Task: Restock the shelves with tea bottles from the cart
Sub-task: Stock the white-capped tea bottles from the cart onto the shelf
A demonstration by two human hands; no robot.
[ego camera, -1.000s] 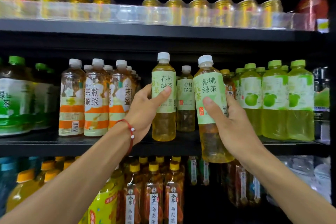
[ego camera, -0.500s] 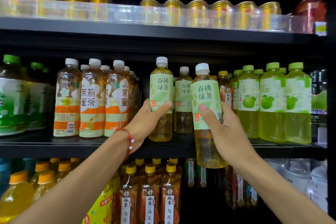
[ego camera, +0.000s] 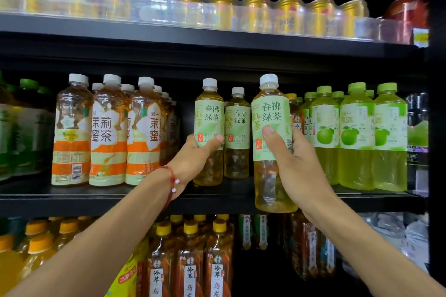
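Two green tea bottles with pale green labels and white caps are in my hands at the middle shelf [ego camera: 96,194]. My left hand [ego camera: 193,159] grips the left tea bottle [ego camera: 209,116], which stands upright on the shelf board. My right hand [ego camera: 293,164] grips the right tea bottle [ego camera: 271,113], held upright in front of the shelf edge with its base below the board. A third green tea bottle [ego camera: 237,128] stands further back between them. The cart is out of view.
Orange-labelled jasmine tea bottles [ego camera: 108,132] stand left of the gap, bright green apple drink bottles [ego camera: 354,135] to the right. Gold cans [ego camera: 255,12] line the top shelf. Dark oolong tea bottles [ego camera: 190,265] fill the lower shelf.
My left hand has set its bottle down on the shelf and slid lower on it. The right bottle has stayed in front of the shelf edge, shifting slightly.
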